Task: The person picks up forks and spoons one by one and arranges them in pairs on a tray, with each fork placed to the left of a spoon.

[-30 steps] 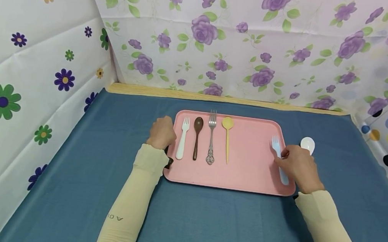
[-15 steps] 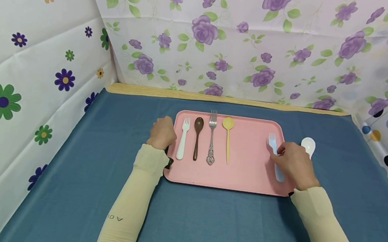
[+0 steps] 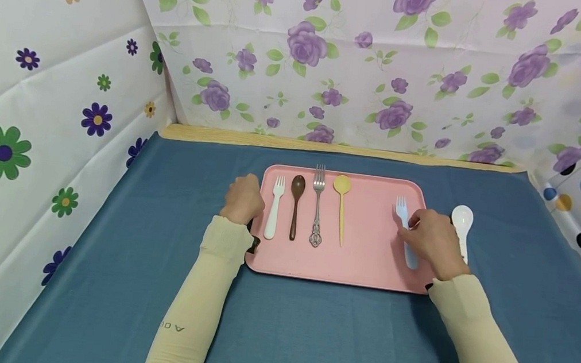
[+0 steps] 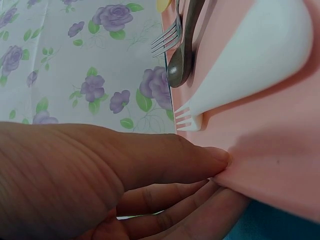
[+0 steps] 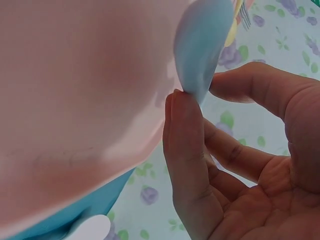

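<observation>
Head view: looks more than halfway along, going by the layout. Shows a row from left to centre on the pink rectangular tray [image 3: 355, 268]: white plastic fork [image 3: 273, 210], dark brown spoon [image 3: 297, 188], ornate silver metal fork [image 3: 317, 207], yellow spoon [image 3: 342, 185]. Leaves two outside that row: pale blue plastic fork [image 3: 410, 257] at the tray's right end, in the right hand [image 3: 433, 240], and glossy white spoon [image 3: 462, 218] on the blue cloth [image 3: 318, 334], farther right.

Left wrist view: shows the left hand [image 4: 120, 172] pinching the tray's left rim, with thumb above and fingers below.

Right wrist view: shows the right hand half curled, gripping the pale blue handle between thumb and fingertips.
</observation>
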The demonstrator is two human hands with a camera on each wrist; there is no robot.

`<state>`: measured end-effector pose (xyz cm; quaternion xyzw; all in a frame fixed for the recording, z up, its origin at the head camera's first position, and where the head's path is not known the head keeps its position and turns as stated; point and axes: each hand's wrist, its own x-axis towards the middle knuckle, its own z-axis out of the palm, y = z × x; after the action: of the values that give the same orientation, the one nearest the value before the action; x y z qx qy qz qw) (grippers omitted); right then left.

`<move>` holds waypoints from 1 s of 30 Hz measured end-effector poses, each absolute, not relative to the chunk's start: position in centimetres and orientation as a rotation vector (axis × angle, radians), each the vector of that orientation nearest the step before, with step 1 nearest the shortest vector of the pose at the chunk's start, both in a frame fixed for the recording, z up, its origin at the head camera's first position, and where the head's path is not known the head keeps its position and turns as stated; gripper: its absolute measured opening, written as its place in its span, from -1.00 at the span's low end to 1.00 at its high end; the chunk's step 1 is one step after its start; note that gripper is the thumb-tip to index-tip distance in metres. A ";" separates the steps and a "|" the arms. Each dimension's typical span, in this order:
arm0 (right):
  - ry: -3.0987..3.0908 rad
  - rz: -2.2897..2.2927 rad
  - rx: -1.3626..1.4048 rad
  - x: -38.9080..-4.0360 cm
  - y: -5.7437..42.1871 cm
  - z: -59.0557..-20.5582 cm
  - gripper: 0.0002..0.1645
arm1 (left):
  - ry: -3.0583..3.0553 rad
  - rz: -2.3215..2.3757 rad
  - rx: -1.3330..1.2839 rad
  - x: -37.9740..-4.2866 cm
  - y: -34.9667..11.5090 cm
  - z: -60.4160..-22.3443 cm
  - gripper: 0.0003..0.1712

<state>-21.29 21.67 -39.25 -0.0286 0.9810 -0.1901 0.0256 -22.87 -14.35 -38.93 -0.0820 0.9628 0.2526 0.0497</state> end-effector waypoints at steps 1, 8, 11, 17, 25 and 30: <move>3.035 -0.583 -0.089 -21.3 21.6 -39.2 -0.63 | 2.933 0.771 -0.251 -22.9 -14.3 -38.9 -0.90; 3.035 -0.585 -0.091 -21.5 21.1 -39.0 -0.65 | 2.927 0.765 -0.253 -23.0 -14.4 -39.0 -0.93; 3.030 -0.595 -0.081 -21.6 20.8 -38.9 -0.66 | 2.928 0.760 -0.250 -23.0 -14.4 -39.0 -0.94; 3.005 -0.622 -0.062 -21.7 20.4 -38.8 -0.66 | 2.933 0.759 -0.235 -23.0 -14.4 -38.9 -0.91; 2.970 -0.664 -0.021 -22.0 19.8 -38.9 -0.66 | 2.940 0.757 -0.223 -22.9 -14.5 -39.0 -0.89; 2.966 -0.656 -0.004 -22.2 19.6 -38.9 -0.67 | 2.941 0.756 -0.214 -23.0 -14.5 -39.1 -0.87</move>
<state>-22.22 19.56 -38.88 -0.0015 0.9751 -0.2156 0.0518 -23.00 -14.54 -39.06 -0.0701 0.9650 0.2479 0.0486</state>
